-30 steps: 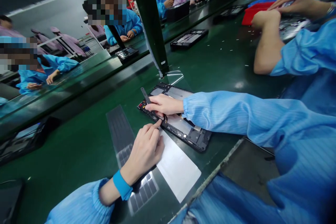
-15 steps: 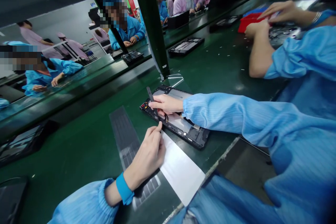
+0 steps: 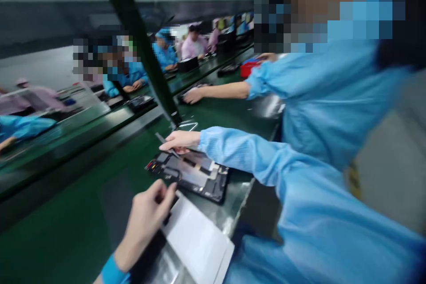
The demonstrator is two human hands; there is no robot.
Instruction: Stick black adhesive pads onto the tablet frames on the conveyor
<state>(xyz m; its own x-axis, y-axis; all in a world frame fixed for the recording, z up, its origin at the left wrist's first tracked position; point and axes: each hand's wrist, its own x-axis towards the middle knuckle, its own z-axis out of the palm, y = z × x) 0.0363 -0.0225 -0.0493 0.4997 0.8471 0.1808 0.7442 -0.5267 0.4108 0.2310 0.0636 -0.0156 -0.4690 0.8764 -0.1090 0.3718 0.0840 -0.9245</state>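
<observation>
My right hand point(image 3: 181, 140) is closed around a slim dark stick-like tool point(image 3: 162, 140), whose flat end sticks up past the fingers. It is over the far side of an opened tablet point(image 3: 196, 173), whose inner parts face up; the tool's lower end is hard to make out. Left of the tablet's near edge is my left hand point(image 3: 149, 208), raised and apart from it. Its fingers are curled, with thumb and forefinger close together; whether anything small is between them is unclear. White paper sheets point(image 3: 199, 239) lie beside that hand, near the table edge.
A green post point(image 3: 149, 62) rises behind the tablet. A co-worker's arm point(image 3: 226, 91) reaches across the table to another device point(image 3: 199, 86). Farther back is a red bin point(image 3: 248, 69). A dark translucent sheet point(image 3: 118, 199) lies left. The table edge point(image 3: 244, 199) runs at right.
My view has swung right. My left hand has come off the tablet's near edge, and my right hand has shifted toward its far side. The co-worker now reaches out to another device.
</observation>
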